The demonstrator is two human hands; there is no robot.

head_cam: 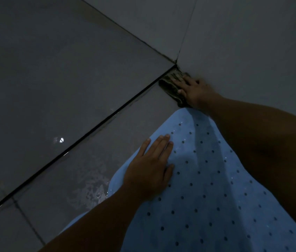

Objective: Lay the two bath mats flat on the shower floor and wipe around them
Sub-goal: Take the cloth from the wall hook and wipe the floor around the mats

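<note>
So the blue mat (207, 188) with the little round holes is down on the tiled floor (129, 124), running from the bottom right up toward the corner where the walls (252, 42) meet. Only one mat shows here, can't see the second one at all. The left hand (150, 170) lies flat on the mat's near edge, fingers straight and together, pressing it down rather than gripping anything. The right hand (196, 91) is way out in the corner with straight fingers pressing a dark rag (170, 83) against the floor, right at the wall joint and just past the mat's far end. There's a wet, foamy-looking patch (92, 190) on the tile just beside the left edge of the mat. What I'd worry about: that water creeping under the mat so it skids or won't sit flat. Also the mat looks a bit rippled under the right arm, so wiping hard that close could bunch the end up.
</note>
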